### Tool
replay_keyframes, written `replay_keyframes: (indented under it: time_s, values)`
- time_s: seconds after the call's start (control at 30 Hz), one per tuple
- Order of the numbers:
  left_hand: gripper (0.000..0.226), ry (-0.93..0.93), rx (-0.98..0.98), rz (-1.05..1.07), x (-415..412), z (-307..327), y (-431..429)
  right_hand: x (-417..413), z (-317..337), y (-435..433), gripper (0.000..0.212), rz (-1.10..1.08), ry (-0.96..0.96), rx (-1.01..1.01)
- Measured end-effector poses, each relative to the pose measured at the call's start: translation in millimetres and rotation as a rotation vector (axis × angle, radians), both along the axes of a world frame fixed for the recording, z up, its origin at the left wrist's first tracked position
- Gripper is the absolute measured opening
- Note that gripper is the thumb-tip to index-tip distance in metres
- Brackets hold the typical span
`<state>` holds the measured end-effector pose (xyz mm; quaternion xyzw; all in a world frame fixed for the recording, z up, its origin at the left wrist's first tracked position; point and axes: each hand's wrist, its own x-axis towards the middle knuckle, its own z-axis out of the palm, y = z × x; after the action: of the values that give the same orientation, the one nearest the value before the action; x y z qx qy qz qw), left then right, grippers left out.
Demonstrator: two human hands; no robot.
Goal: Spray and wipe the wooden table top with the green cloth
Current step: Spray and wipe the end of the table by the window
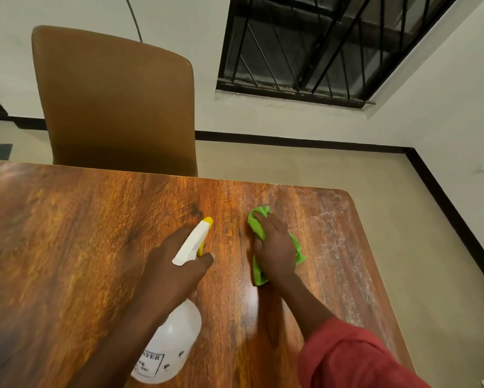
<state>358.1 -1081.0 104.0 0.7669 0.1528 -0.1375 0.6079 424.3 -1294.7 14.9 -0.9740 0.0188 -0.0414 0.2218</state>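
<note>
Wiping is underway: the right hand (274,247) presses the green cloth (259,222) flat on the worktop (67,247), the left hand (173,273) has its grip closed around the spray bottle (173,340), and the misted patch (333,239) to the right looks due next.

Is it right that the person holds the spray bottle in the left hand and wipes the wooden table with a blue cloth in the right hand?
Not quite: the cloth is green, not blue, as the head view shows. The rest holds: the left hand grips the spray bottle, and the right hand presses the cloth on the wooden table.

Glossy wooden table top (95,247), translucent plastic bottle (173,340)
</note>
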Motion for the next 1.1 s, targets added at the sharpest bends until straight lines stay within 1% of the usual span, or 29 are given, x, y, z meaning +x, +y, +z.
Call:
replay_keyframes:
  time_s: [0.07, 0.1, 0.23, 0.37, 0.43, 0.53, 0.6, 0.63, 0.7, 0.83, 0.9, 0.97, 1.0, 1.1]
  values:
    - [0.057, 0.029, -0.003, 0.003, -1.5, -1.3, 3.5, 22.6, 1.9, 4.9, 0.055, -0.103, -0.001, -0.002]
    - [0.057, 0.035, -0.013, 0.005, -2.1, -2.1, 4.7, 31.2, 3.5, 13.8, 0.055, -0.106, 0.002, 0.000]
    - [0.057, 0.015, -0.034, -0.015, 2.1, -5.4, 4.7, 37.9, 3.7, 46.5, 0.054, 0.078, -0.013, 0.010]
    - [0.060, 0.036, -0.045, 0.001, 5.4, -2.4, -0.1, 28.1, 0.5, 35.1, 0.051, 0.129, -0.053, -0.004]
    - [0.060, 0.034, -0.033, -0.001, 8.3, 1.9, 0.1, 29.2, -1.0, 26.2, 0.049, 0.104, -0.077, -0.001]
    - [0.064, 0.041, -0.025, 0.006, 13.8, 6.0, 2.3, 45.1, -0.1, 29.7, 0.052, 0.011, -0.038, 0.027]
    - [0.059, 0.043, -0.011, 0.022, 15.2, 5.8, 2.2, 49.5, 1.4, 40.6, 0.053, 0.007, -0.021, 0.028]
    - [0.055, 0.041, 0.002, 0.025, 16.4, 5.0, 1.1, 46.1, 1.3, 44.4, 0.053, 0.031, -0.023, 0.034]
    - [0.053, 0.057, 0.030, 0.027, 18.3, 5.1, -3.0, 25.6, -1.2, 43.7, 0.051, 0.074, -0.036, 0.057]
    - [0.061, 0.072, 0.046, 0.027, 34.7, 11.8, -9.9, -16.1, -5.0, 26.1, 0.043, 0.000, -0.109, 0.092]
    - [0.054, 0.064, 0.068, 0.015, 44.6, 16.9, -12.9, -20.0, -5.0, 24.3, 0.043, -0.081, -0.141, 0.131]
    - [0.037, 0.070, 0.070, 0.020, 51.8, 20.7, -16.9, -21.8, -3.4, 27.0, 0.045, -0.125, -0.153, 0.137]
    - [0.032, 0.077, 0.069, 0.022, 54.6, 22.4, -20.1, -23.0, -2.4, 27.6, 0.047, -0.130, -0.153, 0.135]
    - [0.030, 0.081, 0.066, 0.011, 62.2, 24.2, -28.0, -23.5, -1.9, 27.1, 0.048, -0.144, -0.165, 0.145]
